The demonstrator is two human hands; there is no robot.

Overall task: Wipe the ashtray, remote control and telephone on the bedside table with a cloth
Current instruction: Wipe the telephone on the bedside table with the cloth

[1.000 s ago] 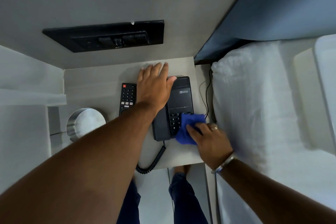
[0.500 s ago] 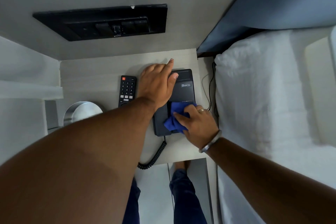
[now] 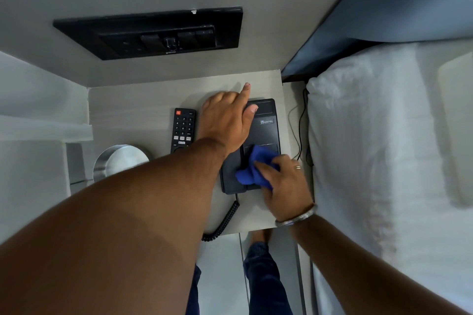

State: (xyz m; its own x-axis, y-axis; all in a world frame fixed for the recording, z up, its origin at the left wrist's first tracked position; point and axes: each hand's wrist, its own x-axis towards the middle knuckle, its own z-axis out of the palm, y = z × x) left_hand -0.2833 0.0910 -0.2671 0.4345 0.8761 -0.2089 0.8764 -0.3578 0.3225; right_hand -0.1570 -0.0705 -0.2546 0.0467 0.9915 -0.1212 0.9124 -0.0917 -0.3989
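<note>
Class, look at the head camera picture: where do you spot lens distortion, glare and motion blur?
Head view: wide-angle distortion swells the near left forearm and bends the bed's edge; soft glare sits on the metal ashtray; the blue cloth under the right hand is slightly smeared; the remote control buttons stay readable; lighting is dim and even.

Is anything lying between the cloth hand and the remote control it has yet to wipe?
Yes. The left hand and its forearm rest across the telephone, directly between the right hand holding the blue cloth and the remote control. The ashtray sits further left, beyond the forearm.
</note>
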